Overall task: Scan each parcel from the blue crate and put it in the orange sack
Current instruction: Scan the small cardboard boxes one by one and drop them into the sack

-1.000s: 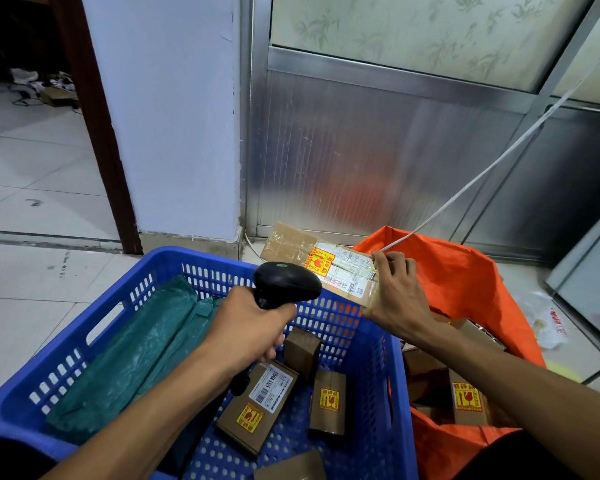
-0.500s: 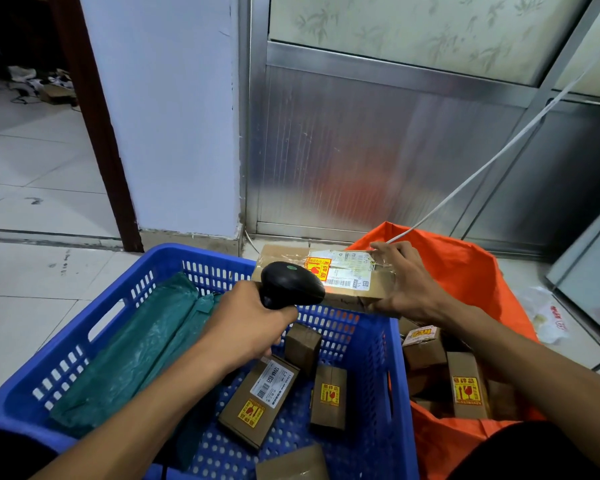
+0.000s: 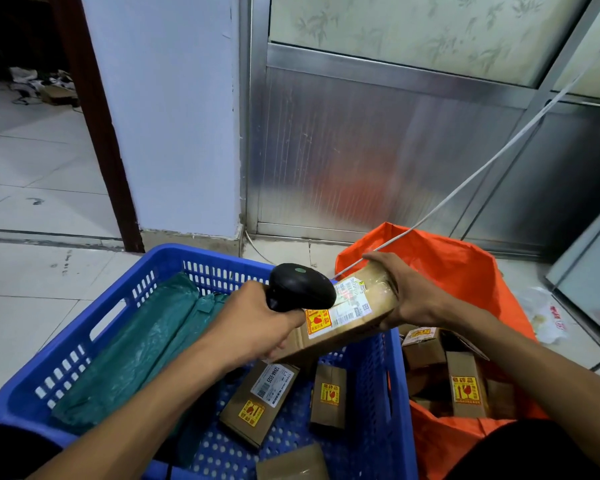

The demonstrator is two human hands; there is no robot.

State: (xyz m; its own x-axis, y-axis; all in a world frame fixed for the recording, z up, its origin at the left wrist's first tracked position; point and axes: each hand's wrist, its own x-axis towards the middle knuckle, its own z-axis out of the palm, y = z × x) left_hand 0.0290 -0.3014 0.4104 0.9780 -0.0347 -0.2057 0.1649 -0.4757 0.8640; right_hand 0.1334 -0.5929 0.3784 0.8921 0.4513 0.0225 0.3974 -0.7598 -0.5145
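My left hand (image 3: pixel 253 320) grips a black barcode scanner (image 3: pixel 300 287), its head right above the label of a long brown cardboard parcel (image 3: pixel 354 317). My right hand (image 3: pixel 409 296) grips that parcel by its far end, holding it tilted over the right rim of the blue crate (image 3: pixel 84 327). A red glow shows on the white label. Inside the crate lie green plastic-wrapped parcels (image 3: pixel 136 351) and several small brown boxes (image 3: pixel 260 400). The orange sack (image 3: pixel 465 271) stands open to the right, with several brown boxes (image 3: pixel 465 386) in it.
A white cord (image 3: pixel 482 168) runs from the upper right down behind the parcel. Behind the crate are a white pillar (image 3: pixel 167 116) and a metal door panel (image 3: pixel 378 150). Tiled floor lies to the left. A white plastic bag (image 3: pixel 551 317) lies right of the sack.
My right hand has turned the parcel and brought it down and nearer, so it now slants over the crate's rim. The scanner has closed in on its label.
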